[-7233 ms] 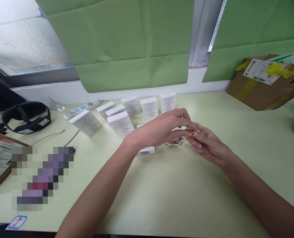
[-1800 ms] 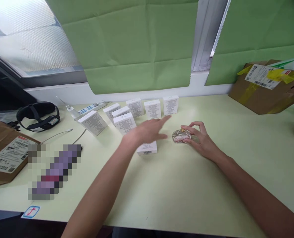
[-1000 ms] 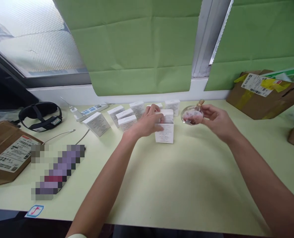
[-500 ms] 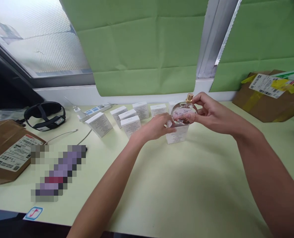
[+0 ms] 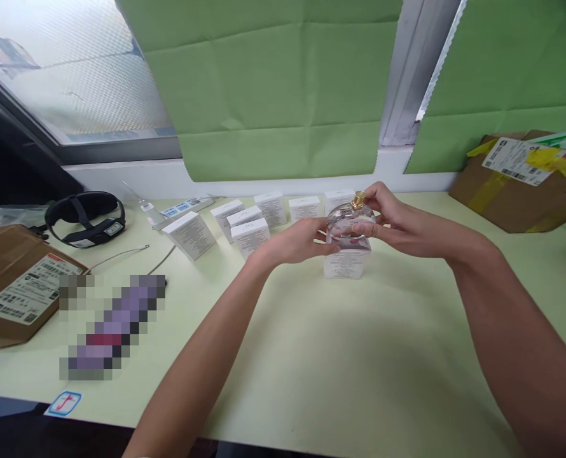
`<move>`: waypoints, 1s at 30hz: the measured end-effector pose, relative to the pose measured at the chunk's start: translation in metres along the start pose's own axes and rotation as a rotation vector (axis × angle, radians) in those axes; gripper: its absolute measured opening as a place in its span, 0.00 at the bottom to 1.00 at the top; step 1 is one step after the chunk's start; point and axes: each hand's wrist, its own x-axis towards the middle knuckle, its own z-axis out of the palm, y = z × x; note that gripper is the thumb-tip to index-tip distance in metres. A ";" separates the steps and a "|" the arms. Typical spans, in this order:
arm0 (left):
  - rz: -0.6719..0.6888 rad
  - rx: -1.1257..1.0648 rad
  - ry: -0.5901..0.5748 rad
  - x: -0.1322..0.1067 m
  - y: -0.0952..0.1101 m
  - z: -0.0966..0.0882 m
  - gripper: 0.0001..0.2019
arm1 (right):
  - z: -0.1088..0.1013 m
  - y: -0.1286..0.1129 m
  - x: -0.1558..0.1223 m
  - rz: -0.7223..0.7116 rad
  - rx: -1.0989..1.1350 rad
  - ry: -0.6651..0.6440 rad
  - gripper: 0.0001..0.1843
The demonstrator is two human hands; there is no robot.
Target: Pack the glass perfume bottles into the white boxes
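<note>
A clear, rounded perfume bottle (image 5: 345, 222) with a gold neck (image 5: 358, 199) is in my right hand (image 5: 392, 219), fingers and thumb pinching its right side. The bottle is tilted and sits just above a small white box (image 5: 345, 264) standing on the table. My left hand (image 5: 302, 243) grips the left side of this box near its top, with the thumb at the front corner. Its other fingers are partly hidden beside the bottle. Whether the bottle's base is inside the box's top, I cannot tell.
Several white printed boxes (image 5: 250, 236) stand behind and left of my hands. Further left are a power strip (image 5: 187, 208), a black head strap (image 5: 86, 219), a cardboard box (image 5: 20, 286) and a pixelated object (image 5: 116, 324). Another cardboard box (image 5: 516, 191) is at the back right.
The bottle has dropped slightly and tipped, so its label is harder to see. More of the white box beneath it now shows. Both hands have stayed nearly in place.
</note>
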 end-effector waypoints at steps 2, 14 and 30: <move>-0.005 -0.011 -0.005 0.000 0.001 0.000 0.13 | 0.000 -0.001 0.000 0.023 -0.007 -0.003 0.16; -0.011 0.025 0.012 0.003 -0.008 0.001 0.13 | -0.007 -0.011 -0.005 0.147 -0.113 -0.040 0.21; -0.055 0.139 0.010 -0.003 -0.001 -0.003 0.15 | -0.003 -0.019 0.000 0.223 -0.247 -0.030 0.21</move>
